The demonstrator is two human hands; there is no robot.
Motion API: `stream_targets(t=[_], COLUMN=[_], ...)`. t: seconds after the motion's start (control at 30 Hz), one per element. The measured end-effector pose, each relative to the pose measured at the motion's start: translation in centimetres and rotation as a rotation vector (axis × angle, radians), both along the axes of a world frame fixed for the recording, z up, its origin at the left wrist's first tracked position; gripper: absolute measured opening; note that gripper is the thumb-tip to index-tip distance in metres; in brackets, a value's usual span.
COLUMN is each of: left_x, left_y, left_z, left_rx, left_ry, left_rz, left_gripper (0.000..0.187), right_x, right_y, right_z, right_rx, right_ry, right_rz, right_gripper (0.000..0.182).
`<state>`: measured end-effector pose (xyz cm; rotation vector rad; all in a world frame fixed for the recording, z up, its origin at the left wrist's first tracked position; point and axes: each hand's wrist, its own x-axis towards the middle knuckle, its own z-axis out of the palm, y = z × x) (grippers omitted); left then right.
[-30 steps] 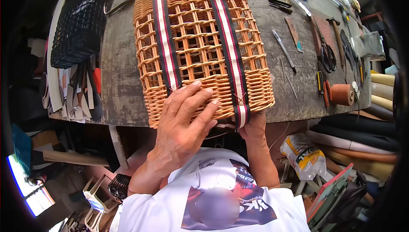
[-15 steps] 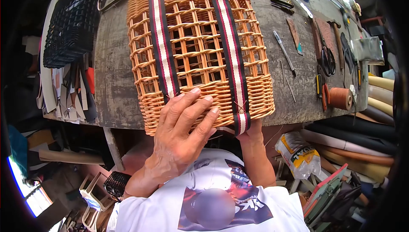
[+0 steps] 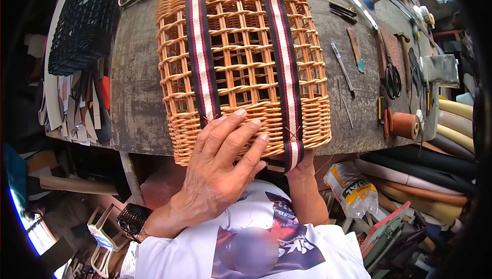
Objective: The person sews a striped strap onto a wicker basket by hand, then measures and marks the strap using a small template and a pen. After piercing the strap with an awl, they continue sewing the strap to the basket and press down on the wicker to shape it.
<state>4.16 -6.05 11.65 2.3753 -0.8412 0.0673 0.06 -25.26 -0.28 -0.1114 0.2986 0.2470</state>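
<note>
A: Where is the wicker basket (image 3: 251, 66) found, seen from the hands?

B: It is set on the desk (image 3: 138, 74), directly ahead of the torso. Its long axis appears to be pointed away from the body, and its near edge seems to be carried just past the desk's front.

A: Which hand is placed nearer?

B: Both are kept at the near end. The left hand (image 3: 220, 151) is laid on the tightly woven band, just below the left strap (image 3: 202, 48), with fingers spread and nothing clasped. The right hand (image 3: 301, 165) is tucked behind the loose loop of the right strap (image 3: 287, 58). Most of it is hidden, so whether anything is gripped cannot be told.

A: And the stitching?

B: A red cross-stitch (image 3: 292, 133) is seen on the right strap, just above that loop.

A: What else is laid around?

B: A slim pen-like tool (image 3: 342, 68) is left near the basket's right side. Scissors (image 3: 392, 80) and a brown thread spool (image 3: 405, 125) are placed farther right, and a dark basket (image 3: 84, 27) well apart at left. The right hand's view is blocked only by loop and basket edge.
</note>
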Motion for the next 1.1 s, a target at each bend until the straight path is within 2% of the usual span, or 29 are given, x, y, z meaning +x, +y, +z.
stream_targets(t=[0.1,0.17,0.23,0.33,0.37,0.43,0.5,0.63,0.7,0.8,0.9,1.03,1.1], left_x=[1.9,4.7,9.2,13.9,14.6,15.1,15.4,16.2,15.8,15.4,15.2,15.8,15.9], left_y=[0.2,-0.6,-1.6,-3.1,-3.2,-3.5,-4.1,-5.3,-5.8,-6.4,-7.3,-7.4,-7.4], left_z=[1.3,2.1,1.2,0.1,-0.2,0.5,0.7,0.3,1.2,1.7,3.1,1.1,1.1], left_rx=[0.119,0.112,0.018,-0.034,-0.038,0.027,0.018,-0.016,0.042,0.158,0.237,0.063,0.040], left_ry=[-0.056,-0.229,-0.289,-0.157,-0.129,-0.097,-0.102,-0.161,-0.237,-0.354,-0.347,-0.368,-0.397], left_rz=[-0.120,-0.230,-0.531,-0.874,-0.916,-0.967,-0.988,-0.974,-0.941,-0.941,-1.006,-1.016,-1.040], left_gripper=[0.040,0.032,0.030,0.028,0.026,0.025,0.027,0.028,0.027,0.023,0.021,0.018,0.017], right_x=[0.1,-0.1,-0.2,0.5,0.6,0.9,1.2,3.1,3.7,3.9,3.8,3.9,3.9], right_y=[-0.1,-0.2,-0.3,-0.2,-0.4,-0.7,-1.5,-4.1,-5.4,-6.0,-6.4,-6.3,-6.3], right_z=[0.3,0.4,0.7,1.0,1.0,1.0,1.2,2.1,2.0,1.5,0.9,1.1,1.5], right_rx=[-0.035,-0.055,-0.088,-0.026,-0.046,-0.087,-0.293,-0.266,-0.337,-0.305,-0.337,-0.427,-0.395], right_ry=[-0.056,-0.033,0.004,-0.081,-0.085,-0.092,-0.008,-0.098,-0.046,-0.050,-0.080,-0.092,-0.058], right_rz=[0.022,0.026,0.029,0.060,0.060,0.061,0.049,0.132,0.163,0.124,0.136,0.150,0.141], right_gripper=[0.057,0.053,0.052,0.053,0.053,0.054,0.054,0.053,0.049,0.043,0.036,0.034,0.037])
